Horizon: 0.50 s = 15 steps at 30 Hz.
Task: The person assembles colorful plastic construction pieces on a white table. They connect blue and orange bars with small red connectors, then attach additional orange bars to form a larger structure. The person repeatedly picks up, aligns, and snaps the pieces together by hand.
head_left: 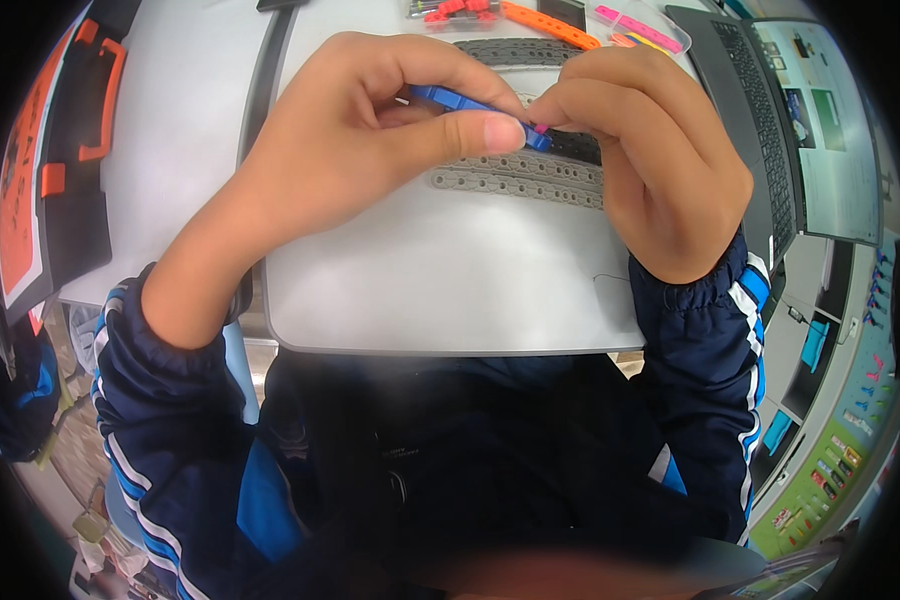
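Observation:
Between the thumb and fingers of my left hand is a blue building beam, tilted down toward the right. My right hand meets its right end, thumb and forefinger pinched on a small pink peg that shows only in part. Beneath both hands lie grey perforated beams side by side on the white table. A black piece lies just beyond them, partly covered by my right hand. Farther back, a dark grey toothed strip curves across the tabletop.
An open laptop stands along the right side. At the back are an orange beam, a clear box of red parts and a tray with a pink beam. A black and orange case stands at the left. The white table has a rounded front edge.

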Each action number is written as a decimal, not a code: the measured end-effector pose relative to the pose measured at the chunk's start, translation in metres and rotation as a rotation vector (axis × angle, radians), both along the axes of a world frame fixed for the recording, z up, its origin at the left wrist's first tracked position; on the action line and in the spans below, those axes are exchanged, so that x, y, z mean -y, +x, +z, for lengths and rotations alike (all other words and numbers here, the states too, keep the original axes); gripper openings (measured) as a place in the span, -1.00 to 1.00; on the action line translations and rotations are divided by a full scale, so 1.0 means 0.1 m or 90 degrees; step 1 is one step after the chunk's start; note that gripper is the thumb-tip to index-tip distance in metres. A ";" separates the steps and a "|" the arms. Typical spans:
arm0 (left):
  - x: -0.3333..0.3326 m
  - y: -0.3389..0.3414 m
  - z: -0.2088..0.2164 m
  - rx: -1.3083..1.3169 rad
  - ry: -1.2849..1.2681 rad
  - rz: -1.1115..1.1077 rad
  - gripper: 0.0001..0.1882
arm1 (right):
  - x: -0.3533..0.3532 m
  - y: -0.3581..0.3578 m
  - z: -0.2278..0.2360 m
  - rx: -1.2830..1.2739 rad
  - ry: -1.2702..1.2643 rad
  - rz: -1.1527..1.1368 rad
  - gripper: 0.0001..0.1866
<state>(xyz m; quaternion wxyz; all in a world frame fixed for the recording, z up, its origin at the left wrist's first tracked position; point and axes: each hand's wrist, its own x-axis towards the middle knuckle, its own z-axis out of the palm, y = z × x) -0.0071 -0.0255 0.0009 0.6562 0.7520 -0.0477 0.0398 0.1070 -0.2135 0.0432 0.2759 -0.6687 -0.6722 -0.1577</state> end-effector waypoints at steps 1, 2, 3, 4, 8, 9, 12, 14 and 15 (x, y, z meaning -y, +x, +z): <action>-0.01 0.00 0.01 -0.011 0.013 -0.002 -0.80 | 0.00 0.00 0.00 0.000 0.002 0.004 -0.71; -0.01 0.01 0.02 -0.025 0.031 -0.003 -0.81 | 0.00 0.00 0.00 0.000 0.004 0.007 -0.72; -0.02 0.00 0.03 -0.040 0.015 -0.008 -0.81 | 0.00 -0.01 0.00 -0.032 0.001 0.001 -0.73; -0.02 0.00 0.04 -0.058 0.003 -0.012 -0.80 | 0.00 -0.01 -0.01 -0.064 -0.003 -0.005 -0.73; 0.01 0.01 -0.01 -0.040 -0.026 -0.015 -0.78 | -0.02 -0.02 -0.04 -0.290 -0.011 0.007 -0.74; 0.01 0.01 -0.03 -0.025 -0.040 -0.023 -0.77 | -0.02 -0.02 -0.04 -0.275 -0.013 0.018 -0.75; 0.02 0.01 -0.06 0.002 -0.072 -0.036 -0.75 | -0.01 -0.04 -0.04 -0.231 -0.021 0.030 -0.78; 0.02 0.00 -0.06 0.001 -0.079 -0.034 -0.74 | 0.01 -0.05 -0.04 -0.200 -0.029 0.009 -0.81; 0.03 0.00 -0.06 -0.002 -0.078 -0.021 -0.74 | 0.01 -0.05 -0.04 -0.242 -0.031 0.007 -0.82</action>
